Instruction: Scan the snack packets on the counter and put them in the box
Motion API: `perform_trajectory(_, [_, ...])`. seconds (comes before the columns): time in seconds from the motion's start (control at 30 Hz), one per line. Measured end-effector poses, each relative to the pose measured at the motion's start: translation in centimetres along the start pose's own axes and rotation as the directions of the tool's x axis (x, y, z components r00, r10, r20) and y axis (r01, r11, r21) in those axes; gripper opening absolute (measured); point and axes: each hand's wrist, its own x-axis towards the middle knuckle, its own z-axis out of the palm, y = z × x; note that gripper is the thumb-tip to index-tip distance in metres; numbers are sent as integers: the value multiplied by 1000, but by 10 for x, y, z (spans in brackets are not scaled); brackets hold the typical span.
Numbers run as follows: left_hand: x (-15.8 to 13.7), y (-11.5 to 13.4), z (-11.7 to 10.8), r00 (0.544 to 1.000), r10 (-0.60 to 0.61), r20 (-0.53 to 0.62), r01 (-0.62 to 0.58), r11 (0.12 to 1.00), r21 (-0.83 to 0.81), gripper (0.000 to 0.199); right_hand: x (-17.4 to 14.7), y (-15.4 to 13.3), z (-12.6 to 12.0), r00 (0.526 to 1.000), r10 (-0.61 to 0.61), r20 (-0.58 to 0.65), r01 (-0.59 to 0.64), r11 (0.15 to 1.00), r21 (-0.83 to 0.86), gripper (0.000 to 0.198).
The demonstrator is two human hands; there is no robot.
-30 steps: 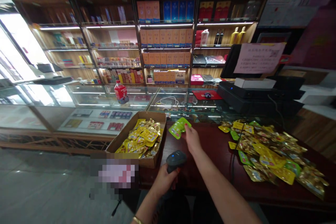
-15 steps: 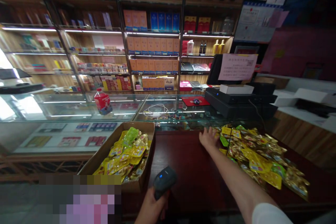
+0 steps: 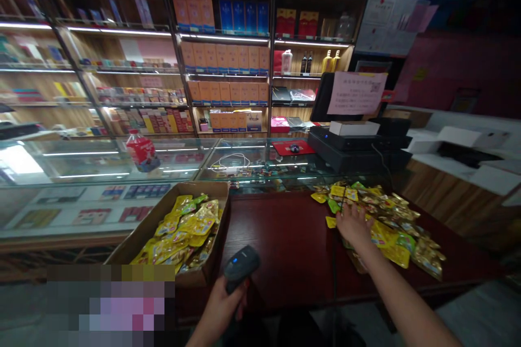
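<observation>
My left hand (image 3: 222,303) is wrapped round the handle of a dark barcode scanner (image 3: 242,267), held above the front of the dark red counter (image 3: 272,227). My right hand (image 3: 355,226) reaches over a heap of yellow, gold and green snack packets (image 3: 391,238) on the right. Its fingers are spread on or just above the packets at the heap's left side; whether they touch is unclear. To the left, an open cardboard box (image 3: 222,227) holds more such packets (image 3: 179,233).
Behind the counter runs a glass display case (image 3: 179,157) with a red-labelled bottle (image 3: 141,150), a white cable (image 3: 232,162) and a mouse (image 3: 295,148) on it. A monitor (image 3: 321,97) stands at the back right. Stocked shelves (image 3: 223,38) line the wall.
My right hand has moved from the counter beside the heap's far left end to over the packets, nearer me. The scanner stays in my left hand. The whole view has shifted.
</observation>
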Motion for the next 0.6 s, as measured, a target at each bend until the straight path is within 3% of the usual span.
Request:
perform_trajectory(0.1, [-1, 3, 1, 1000, 3, -4, -3, 1000, -6, 62, -4, 28, -9, 998, 1, 61, 1, 999, -36, 61])
perform_trajectory(0.2, [-2, 5, 3, 1000, 13, -14, -14, 999, -30, 60, -2, 39, -18, 988, -89, 123, 104, 987, -122, 58])
perform_trajectory(0.37, [-2, 6, 5, 999, 43, -15, -44, 998, -54, 59, -6, 42, -33, 973, -231, 23, 232, 969, -82, 33])
perform_trajectory(0.47, [-2, 7, 6, 998, 54, -11, -55, 996, -74, 59, -15, 44, -47, 985, -170, -39, 172, 984, 37, 30])
perform_trajectory(0.6, [-2, 9, 6, 998, 61, -7, -61, 996, -62, 59, -32, 42, -65, 999, -16, -40, 20, 994, 105, 47])
